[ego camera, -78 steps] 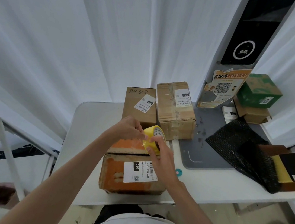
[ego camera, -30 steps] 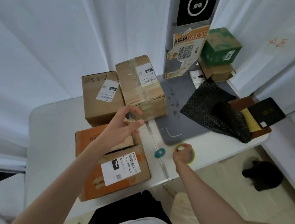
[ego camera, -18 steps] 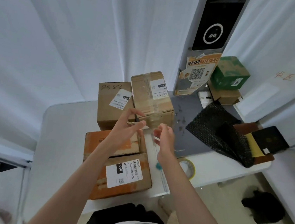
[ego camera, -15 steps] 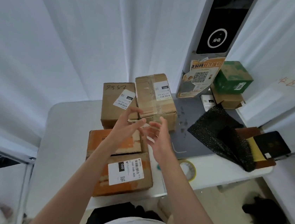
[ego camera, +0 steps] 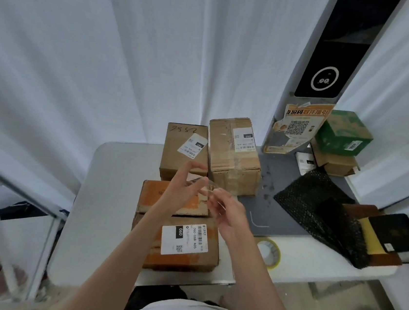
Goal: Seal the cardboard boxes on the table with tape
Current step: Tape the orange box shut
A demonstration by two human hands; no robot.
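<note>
The roll (ego camera: 269,254) now lies at lower right, put down; both hands, left (ego camera: 180,193) and right (ego camera: 227,212), pinch a clear strip (ego camera: 207,189) at centre frame above the orange box (ego camera: 175,203); sealing likely comes next.

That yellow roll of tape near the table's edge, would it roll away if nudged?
Probably not: the tape roll lies flat on the table, so it would likely slide. Being a hollow ring, it looks light. Near the edge, a push might drop it.

Both hands (ego camera: 203,200) over orange box (ego camera: 177,228)
</note>
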